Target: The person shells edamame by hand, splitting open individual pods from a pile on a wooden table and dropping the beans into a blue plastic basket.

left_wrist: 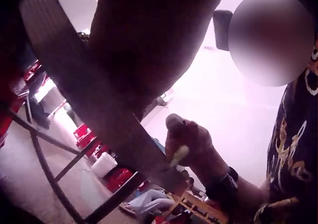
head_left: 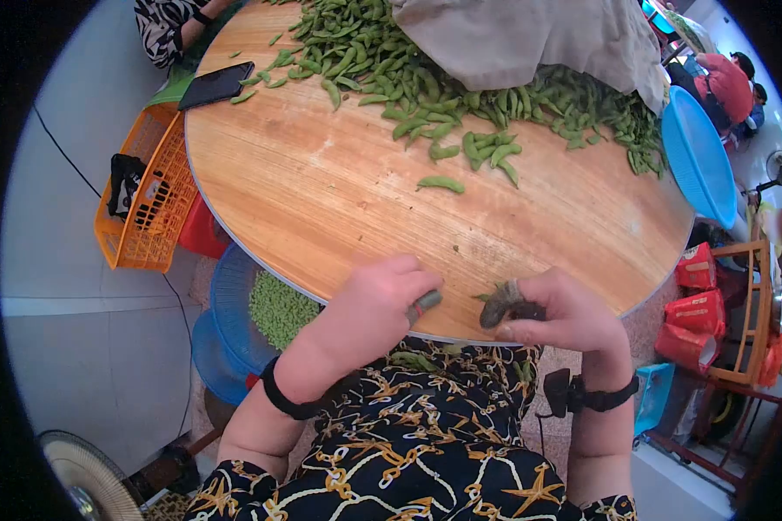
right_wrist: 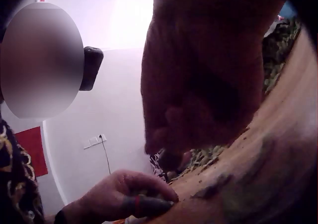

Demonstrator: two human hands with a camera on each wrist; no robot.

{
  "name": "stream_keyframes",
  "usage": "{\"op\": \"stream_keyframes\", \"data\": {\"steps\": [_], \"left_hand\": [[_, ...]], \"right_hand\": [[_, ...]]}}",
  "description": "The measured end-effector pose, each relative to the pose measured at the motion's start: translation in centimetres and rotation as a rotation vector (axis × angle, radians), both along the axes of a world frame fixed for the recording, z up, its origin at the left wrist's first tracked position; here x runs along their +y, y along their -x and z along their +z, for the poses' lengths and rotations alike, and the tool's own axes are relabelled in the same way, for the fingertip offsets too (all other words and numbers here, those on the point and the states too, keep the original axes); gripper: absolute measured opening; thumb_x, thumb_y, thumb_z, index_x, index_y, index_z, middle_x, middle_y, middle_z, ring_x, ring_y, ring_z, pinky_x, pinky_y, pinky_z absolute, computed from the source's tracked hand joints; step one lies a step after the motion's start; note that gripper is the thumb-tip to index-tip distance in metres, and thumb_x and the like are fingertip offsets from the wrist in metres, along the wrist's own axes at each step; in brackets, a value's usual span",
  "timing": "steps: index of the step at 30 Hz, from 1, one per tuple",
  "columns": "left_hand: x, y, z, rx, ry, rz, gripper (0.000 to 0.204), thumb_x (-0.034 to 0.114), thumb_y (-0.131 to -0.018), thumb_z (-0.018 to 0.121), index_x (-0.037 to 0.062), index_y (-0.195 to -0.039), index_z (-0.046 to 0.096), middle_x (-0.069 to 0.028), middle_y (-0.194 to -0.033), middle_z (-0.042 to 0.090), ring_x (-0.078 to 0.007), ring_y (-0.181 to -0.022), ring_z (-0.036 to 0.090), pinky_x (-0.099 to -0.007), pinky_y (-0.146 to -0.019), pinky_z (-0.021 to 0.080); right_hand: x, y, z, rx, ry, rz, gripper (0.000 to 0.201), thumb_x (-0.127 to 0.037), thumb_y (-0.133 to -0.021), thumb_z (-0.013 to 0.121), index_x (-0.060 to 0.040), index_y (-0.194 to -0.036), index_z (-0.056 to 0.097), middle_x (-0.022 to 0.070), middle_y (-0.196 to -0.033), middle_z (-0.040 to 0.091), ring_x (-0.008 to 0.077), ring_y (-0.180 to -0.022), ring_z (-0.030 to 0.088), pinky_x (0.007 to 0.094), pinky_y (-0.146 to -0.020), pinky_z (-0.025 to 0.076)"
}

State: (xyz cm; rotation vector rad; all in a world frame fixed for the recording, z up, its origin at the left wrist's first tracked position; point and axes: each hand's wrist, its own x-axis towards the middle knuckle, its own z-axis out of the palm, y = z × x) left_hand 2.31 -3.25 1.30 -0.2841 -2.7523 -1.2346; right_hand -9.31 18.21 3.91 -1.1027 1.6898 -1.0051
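Observation:
My left hand point(head_left: 391, 291) is low over the table's near edge, its fingers bent toward a thumb wearing a grey-green cover with a red band. In the right wrist view that covered thumb point(right_wrist: 149, 205) meets the fingertips; I cannot tell what lies inside the hand. To its right, my right hand point(head_left: 569, 311) pinches a green soybean pod point(left_wrist: 179, 155), which sticks out between the fingers in the left wrist view. Dark covers wrap its finger and thumb tips. A single pod point(head_left: 441, 183) lies ahead on the wooden table point(head_left: 321, 191).
A large heap of pods point(head_left: 382, 65) spreads along the far side, partly under a beige cloth point(head_left: 530, 39). A phone point(head_left: 217, 85) lies at left. Shelled beans point(head_left: 280, 308) fill a blue basket point(head_left: 228, 295) below the edge. A blue basin point(head_left: 699, 156) stands right, an orange crate point(head_left: 148, 195) left.

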Motion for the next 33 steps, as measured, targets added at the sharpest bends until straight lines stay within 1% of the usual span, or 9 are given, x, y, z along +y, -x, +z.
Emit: {"op": "stream_keyframes", "data": {"steps": [3,8,10,15,20,22,25,27,33], "left_hand": [[0.6,0.0,0.2,-0.040,0.081,-0.009,0.017,-0.002,-0.069,0.060,0.0015,-0.086,0.058,-0.0134,-0.076,0.054,-0.0324,-0.072,0.055,-0.0357,-0.062,0.046],[-0.8,-0.2,0.7,-0.042,-0.056,-0.019,0.014,-0.001,-0.071,0.058,0.0017,-0.084,0.056,-0.0115,-0.073,0.053,-0.0277,-0.070,0.055,-0.0326,-0.060,0.045],[-3.2,-2.7,1.2,-0.104,-0.211,0.183,0.012,-0.001,-0.072,0.057,0.0022,-0.084,0.055,-0.0069,-0.072,0.053,-0.0207,-0.067,0.053,-0.0287,-0.059,0.043],[-9.6,-9.7,-0.8,-0.201,-0.333,0.652,0.015,-0.002,-0.070,0.057,0.0020,-0.085,0.056,-0.0079,-0.081,0.056,-0.0211,-0.078,0.055,-0.0276,-0.070,0.043],[-12.4,-13.4,-6.0,-0.332,0.632,0.678,0.031,-0.006,-0.063,0.055,-0.0023,-0.094,0.058,-0.0156,-0.104,0.055,-0.0319,-0.100,0.050,-0.0374,-0.087,0.040],[-12.4,-13.0,-5.2,-0.323,0.869,0.793,0.033,-0.006,-0.063,0.055,-0.0014,-0.096,0.059,-0.0167,-0.107,0.055,-0.0328,-0.098,0.052,-0.0372,-0.087,0.042],[-11.7,-10.6,-1.2,-0.376,0.512,1.018,0.032,-0.004,-0.066,0.056,-0.0007,-0.097,0.059,-0.0143,-0.106,0.056,-0.0269,-0.089,0.057,-0.0321,-0.080,0.045],[-9.7,-8.3,0.2,0.006,-0.221,0.734,0.032,-0.001,-0.070,0.058,0.0005,-0.102,0.058,-0.0076,-0.100,0.056,-0.0169,-0.080,0.057,-0.0274,-0.072,0.045],[0.3,1.4,2.7,-0.438,-1.357,-0.034,0.033,0.015,-0.081,0.064,-0.0010,-0.109,0.057,-0.0014,-0.088,0.059,-0.0078,-0.080,0.053,-0.0204,-0.067,0.042]], "right_hand": [[-2.0,-0.1,1.0,-0.169,-0.048,-0.406,0.018,-0.015,-0.080,0.061,0.0015,-0.088,0.061,0.0020,-0.075,0.061,0.0086,-0.066,0.057,0.0229,-0.061,0.045],[-6.7,3.4,0.2,0.602,-0.086,-0.441,0.022,-0.015,-0.079,0.060,-0.0010,-0.095,0.059,0.0083,-0.066,0.059,0.0145,-0.060,0.058,0.0288,-0.055,0.045],[-7.9,3.9,-0.6,0.862,-0.090,-0.446,0.016,-0.017,-0.077,0.058,-0.0018,-0.082,0.055,0.0199,-0.070,0.059,0.0348,-0.068,0.059,0.0416,-0.060,0.047],[-8.8,4.2,-1.4,1.011,-0.177,-0.324,0.018,-0.018,-0.076,0.057,-0.0013,-0.080,0.054,0.0187,-0.066,0.058,0.0357,-0.065,0.058,0.0438,-0.058,0.046],[-8.0,4.0,-0.9,0.947,-0.083,-0.375,0.018,-0.019,-0.076,0.058,-0.0009,-0.078,0.055,0.0184,-0.061,0.056,0.0318,-0.060,0.059,0.0414,-0.055,0.046],[-7.1,3.7,-0.7,0.428,-0.062,-0.514,0.020,-0.021,-0.077,0.060,-0.0019,-0.076,0.057,0.0107,-0.055,0.054,0.0195,-0.050,0.054,0.0328,-0.048,0.043],[-5.7,2.5,0.6,-0.379,0.003,-0.576,0.019,-0.022,-0.080,0.060,-0.0031,-0.078,0.058,0.0008,-0.054,0.050,0.0077,-0.044,0.043,0.0225,-0.041,0.035],[-5.0,1.5,0.7,-0.589,0.040,-0.546,0.017,-0.020,-0.082,0.058,-0.0036,-0.080,0.058,-0.0011,-0.056,0.049,0.0054,-0.043,0.040,0.0199,-0.040,0.031],[-3.8,-1.1,-0.6,-1.170,0.195,-0.442,0.013,-0.016,-0.087,0.051,-0.0034,-0.089,0.055,-0.0002,-0.060,0.048,0.0042,-0.041,0.036,0.0170,-0.038,0.025]]}}
